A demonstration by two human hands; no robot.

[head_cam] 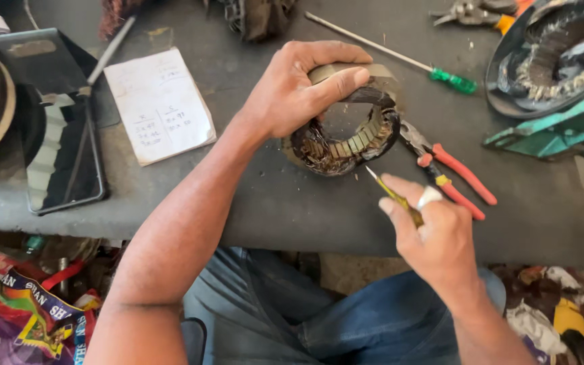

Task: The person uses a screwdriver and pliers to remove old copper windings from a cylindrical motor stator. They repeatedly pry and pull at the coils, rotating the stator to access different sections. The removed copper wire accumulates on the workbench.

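Stator ring (346, 138) top under left hand (292, 91)

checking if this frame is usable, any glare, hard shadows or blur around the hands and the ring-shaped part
Head view: bright daylight, sharp overall. The left hand gripping the motor stator is crisp. The right hand with the yellow-handled screwdriver is slightly soft. Strong reflection on the phone screen. Edges bend mildly, wide-angle.
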